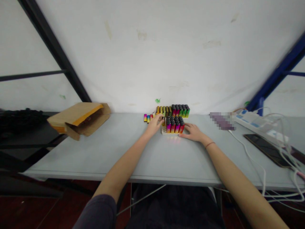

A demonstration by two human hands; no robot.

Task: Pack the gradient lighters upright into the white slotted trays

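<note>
A pale tray (pixel 164 130) in the middle of the table holds upright lighters (pixel 175 126) with black tops and pink, purple and red bodies. My left hand (pixel 155 123) is at the tray's left end, its thumb and fingertips pinched on a small dark-topped lighter (pixel 163 121), partly hidden by the fingers. At the right end, my right hand (pixel 193 132) grips the tray, thumb at the front corner and fingers along the side. Behind stand more lighters, a yellow group (pixel 164 110) and a pink-and-green group (pixel 181 110). A few loose lighters (pixel 145 118) lie beside my left hand.
An open brown cardboard box (pixel 78 117) lies on its side at the left of the table (pixel 114 152). To the right are a blurred-out purple object (pixel 221 121), a white power strip (pixel 257 125), a dark phone (pixel 267 149) and trailing white cables (pixel 254 162). A wall rises behind.
</note>
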